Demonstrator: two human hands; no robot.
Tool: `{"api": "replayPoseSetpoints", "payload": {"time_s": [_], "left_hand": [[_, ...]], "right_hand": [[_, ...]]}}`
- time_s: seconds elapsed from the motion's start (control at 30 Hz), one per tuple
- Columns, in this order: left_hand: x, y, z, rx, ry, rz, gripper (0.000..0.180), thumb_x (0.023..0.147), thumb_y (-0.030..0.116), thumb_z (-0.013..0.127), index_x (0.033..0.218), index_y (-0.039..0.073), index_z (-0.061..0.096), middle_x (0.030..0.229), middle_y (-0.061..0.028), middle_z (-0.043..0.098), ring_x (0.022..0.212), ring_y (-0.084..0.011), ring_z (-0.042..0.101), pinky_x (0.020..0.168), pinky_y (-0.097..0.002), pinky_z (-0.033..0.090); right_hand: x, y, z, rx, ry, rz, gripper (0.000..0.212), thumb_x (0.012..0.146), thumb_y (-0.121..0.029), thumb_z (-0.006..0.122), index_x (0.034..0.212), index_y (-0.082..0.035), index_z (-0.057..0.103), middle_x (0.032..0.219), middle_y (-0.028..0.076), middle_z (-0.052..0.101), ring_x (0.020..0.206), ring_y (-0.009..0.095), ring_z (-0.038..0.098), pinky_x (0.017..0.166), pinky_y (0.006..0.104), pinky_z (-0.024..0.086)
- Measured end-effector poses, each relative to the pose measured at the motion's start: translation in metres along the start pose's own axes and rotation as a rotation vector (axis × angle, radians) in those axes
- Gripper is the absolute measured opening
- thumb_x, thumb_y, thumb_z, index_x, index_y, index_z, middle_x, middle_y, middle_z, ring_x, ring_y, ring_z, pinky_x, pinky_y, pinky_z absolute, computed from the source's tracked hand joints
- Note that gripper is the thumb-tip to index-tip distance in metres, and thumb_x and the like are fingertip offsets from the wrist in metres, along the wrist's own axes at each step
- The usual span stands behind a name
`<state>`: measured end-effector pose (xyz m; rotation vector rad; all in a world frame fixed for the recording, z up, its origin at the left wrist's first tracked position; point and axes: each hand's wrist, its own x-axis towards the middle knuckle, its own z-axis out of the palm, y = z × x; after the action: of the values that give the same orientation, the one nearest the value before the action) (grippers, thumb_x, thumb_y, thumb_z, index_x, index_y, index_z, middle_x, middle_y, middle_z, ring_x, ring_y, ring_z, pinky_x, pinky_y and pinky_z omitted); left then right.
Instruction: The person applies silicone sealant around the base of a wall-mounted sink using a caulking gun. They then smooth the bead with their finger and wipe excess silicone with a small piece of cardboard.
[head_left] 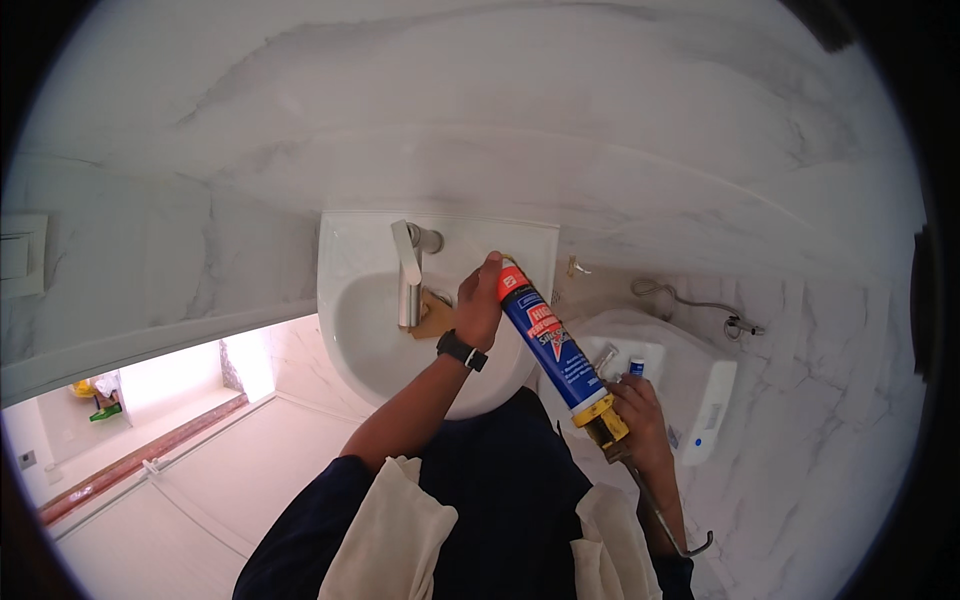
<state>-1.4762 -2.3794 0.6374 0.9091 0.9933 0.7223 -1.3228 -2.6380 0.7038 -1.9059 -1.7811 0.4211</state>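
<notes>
A yellow caulking gun (597,418) loaded with a blue and red sealant cartridge (552,340) slants across the view in front of me. At its front end my left hand (482,303) is closed round the tip, hiding the nozzle. Wrapped about the handle end is my right hand (642,420), which covers most of the trigger. The gun's hooked metal rod (668,522) runs back along my right forearm. A white washbasin (345,330) lies below my left hand, with a brushed metal tap (408,270) on its back rim.
A flat brown piece (435,317) lies in the basin beneath the tap. To the right stands a white toilet (720,395), with a small blue-capped item (636,367) on it. A hose (690,300) hangs by the marbled wall. An opening (180,400) shows at left.
</notes>
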Motion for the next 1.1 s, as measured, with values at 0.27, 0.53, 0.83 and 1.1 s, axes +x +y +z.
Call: {"api": "replayPoseSetpoints", "payload": {"time_s": [0.27,0.53,0.83,1.1], "left_hand": [[0.011,-0.010,-0.005,-0.022,-0.012,0.004,0.053,0.102,0.050,0.055,0.094,-0.001,0.067,0.085,-0.0048,0.065,0.078,-0.0126,0.057,0.077,-0.0291,0.047],[0.008,-0.004,-0.002,0.010,-0.028,0.039,0.054,0.102,0.050,0.053,0.097,-0.002,0.065,0.086,-0.0067,0.065,0.078,-0.0142,0.059,0.077,-0.0298,0.048],[0.014,-0.001,0.002,0.021,-0.027,-0.005,0.049,0.103,0.043,0.053,0.094,-0.002,0.067,0.084,-0.0045,0.065,0.077,-0.0120,0.056,0.076,-0.0286,0.046],[0.027,-0.009,0.007,-0.098,-0.047,-0.041,0.045,0.102,0.040,0.052,0.099,-0.002,0.066,0.084,-0.0065,0.065,0.075,-0.0148,0.059,0.073,-0.0289,0.048]], "right_hand": [[-0.001,0.007,0.022,0.175,0.026,0.065,0.033,0.065,-0.007,0.077,0.093,-0.003,0.061,0.111,0.014,0.067,0.112,0.036,0.064,0.121,0.0565,0.035],[-0.006,0.013,0.022,0.117,0.055,0.009,0.042,0.061,-0.011,0.079,0.099,-0.004,0.062,0.102,0.014,0.064,0.106,0.037,0.065,0.114,0.0538,0.044],[-0.003,0.014,0.018,0.061,0.108,-0.037,0.044,0.058,-0.014,0.080,0.098,-0.005,0.065,0.097,0.011,0.063,0.093,0.034,0.065,0.092,0.0459,0.054],[0.007,0.024,0.017,-0.001,0.137,-0.033,0.047,0.043,-0.016,0.080,0.087,-0.008,0.066,0.086,0.007,0.061,0.082,0.029,0.064,0.071,0.0394,0.052]]}}
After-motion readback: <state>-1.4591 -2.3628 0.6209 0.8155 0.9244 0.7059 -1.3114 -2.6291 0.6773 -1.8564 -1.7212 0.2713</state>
